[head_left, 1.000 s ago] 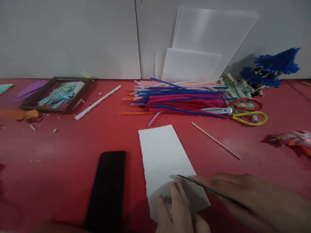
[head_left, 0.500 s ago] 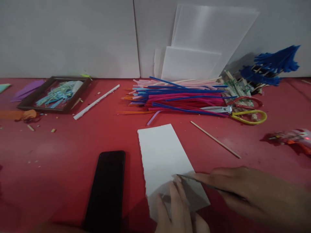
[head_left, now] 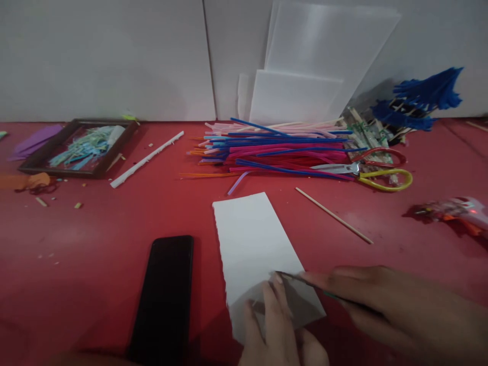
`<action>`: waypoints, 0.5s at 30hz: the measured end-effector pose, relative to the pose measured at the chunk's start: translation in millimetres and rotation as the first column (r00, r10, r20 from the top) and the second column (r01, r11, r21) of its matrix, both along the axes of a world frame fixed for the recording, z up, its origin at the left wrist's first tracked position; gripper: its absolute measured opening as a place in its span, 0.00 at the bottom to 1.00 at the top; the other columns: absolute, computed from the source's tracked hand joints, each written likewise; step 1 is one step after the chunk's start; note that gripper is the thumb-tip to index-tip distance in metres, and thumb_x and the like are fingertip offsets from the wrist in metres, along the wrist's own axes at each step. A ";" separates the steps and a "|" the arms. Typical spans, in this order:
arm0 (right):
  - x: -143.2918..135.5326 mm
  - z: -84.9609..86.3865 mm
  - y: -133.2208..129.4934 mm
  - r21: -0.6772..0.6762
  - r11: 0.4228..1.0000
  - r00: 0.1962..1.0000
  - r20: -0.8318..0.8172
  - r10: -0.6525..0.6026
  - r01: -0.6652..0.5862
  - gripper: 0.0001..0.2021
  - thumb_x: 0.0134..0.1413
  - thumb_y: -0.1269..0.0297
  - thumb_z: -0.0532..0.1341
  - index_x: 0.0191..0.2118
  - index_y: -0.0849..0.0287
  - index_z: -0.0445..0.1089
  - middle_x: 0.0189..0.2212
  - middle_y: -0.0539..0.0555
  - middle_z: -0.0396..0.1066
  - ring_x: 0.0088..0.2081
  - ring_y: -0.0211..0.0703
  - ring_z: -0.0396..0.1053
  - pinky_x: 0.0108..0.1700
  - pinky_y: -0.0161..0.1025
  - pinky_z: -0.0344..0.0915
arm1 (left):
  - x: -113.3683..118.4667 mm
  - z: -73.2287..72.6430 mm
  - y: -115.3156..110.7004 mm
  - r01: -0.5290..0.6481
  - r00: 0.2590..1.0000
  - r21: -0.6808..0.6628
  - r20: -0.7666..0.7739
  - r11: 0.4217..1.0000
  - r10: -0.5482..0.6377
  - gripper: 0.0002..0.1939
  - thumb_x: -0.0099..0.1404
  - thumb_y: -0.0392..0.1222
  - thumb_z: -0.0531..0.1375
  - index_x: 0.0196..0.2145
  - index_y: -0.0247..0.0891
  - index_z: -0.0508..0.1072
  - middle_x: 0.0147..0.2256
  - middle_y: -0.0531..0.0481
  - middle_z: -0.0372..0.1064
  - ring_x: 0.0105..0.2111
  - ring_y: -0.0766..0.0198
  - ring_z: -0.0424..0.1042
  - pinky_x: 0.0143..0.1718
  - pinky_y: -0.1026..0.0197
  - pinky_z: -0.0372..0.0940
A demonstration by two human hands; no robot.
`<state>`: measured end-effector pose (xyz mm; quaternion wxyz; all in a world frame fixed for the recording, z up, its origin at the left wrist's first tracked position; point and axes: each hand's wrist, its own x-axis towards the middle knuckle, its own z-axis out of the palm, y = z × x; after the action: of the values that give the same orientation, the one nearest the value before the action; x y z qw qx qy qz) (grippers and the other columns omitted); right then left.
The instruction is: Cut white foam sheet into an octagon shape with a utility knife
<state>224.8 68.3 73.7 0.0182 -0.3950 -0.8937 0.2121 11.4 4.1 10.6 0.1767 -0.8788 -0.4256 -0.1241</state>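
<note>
My right hand point(head_left: 385, 302) is closed around a thin knife point(head_left: 287, 276), whose dark pointed blade lies low over a white board point(head_left: 247, 229). A bit of green shows along the knife, and much of it is hidden in the fingers. Stretched out on the board's lower part are the fingers of my left hand point(head_left: 274, 320), with fingertips close to the knife's tip. A small pale piece seems to lie under those fingers, too blurred to name. The board rests flat on the red table, its left edge rough.
Left of the board lies a black phone point(head_left: 163, 295). Behind are colourful pipe cleaners point(head_left: 282, 147) with scissors point(head_left: 358, 169) on top. A wooden stick point(head_left: 333, 215) and a glue gun point(head_left: 457, 208) are to the right. A brown frame point(head_left: 78, 173) holds paper shreds.
The whole view has shifted slightly, so things appear a little farther left. Both hands and the knife keep almost the same place on the board.
</note>
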 end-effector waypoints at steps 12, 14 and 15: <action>5.5 3.4 -7.0 -0.047 0.998 0.997 0.060 -0.050 0.053 0.30 0.51 0.76 0.50 0.58 0.50 0.71 0.37 0.50 0.81 0.31 0.42 0.79 0.31 0.35 0.75 | -3.2 6.2 2.9 0.049 0.998 0.007 -0.027 0.999 -0.049 0.06 0.60 0.33 0.59 0.31 0.41 0.64 0.49 0.37 0.75 0.50 0.43 0.73 0.41 0.47 0.72; 7.9 2.9 -8.4 -0.076 0.994 0.996 0.058 -0.071 0.076 0.30 0.51 0.75 0.50 0.58 0.49 0.70 0.39 0.49 0.81 0.32 0.42 0.79 0.32 0.35 0.75 | -3.1 9.5 3.8 0.039 0.999 -0.032 -0.019 0.999 -0.040 0.05 0.60 0.33 0.58 0.30 0.41 0.65 0.50 0.36 0.74 0.50 0.44 0.73 0.41 0.47 0.73; 9.0 2.9 -9.2 -0.091 0.993 0.996 0.053 -0.075 0.079 0.30 0.51 0.76 0.50 0.58 0.49 0.70 0.39 0.49 0.81 0.32 0.42 0.79 0.32 0.36 0.75 | -3.3 11.5 4.5 0.042 0.999 -0.045 -0.021 0.998 -0.043 0.05 0.61 0.33 0.58 0.30 0.40 0.65 0.50 0.36 0.74 0.50 0.44 0.74 0.41 0.48 0.73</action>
<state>233.8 59.2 76.5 -0.0142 -0.4348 -0.8670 0.2429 8.1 8.6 22.1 0.1589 -0.8926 -0.4075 -0.1088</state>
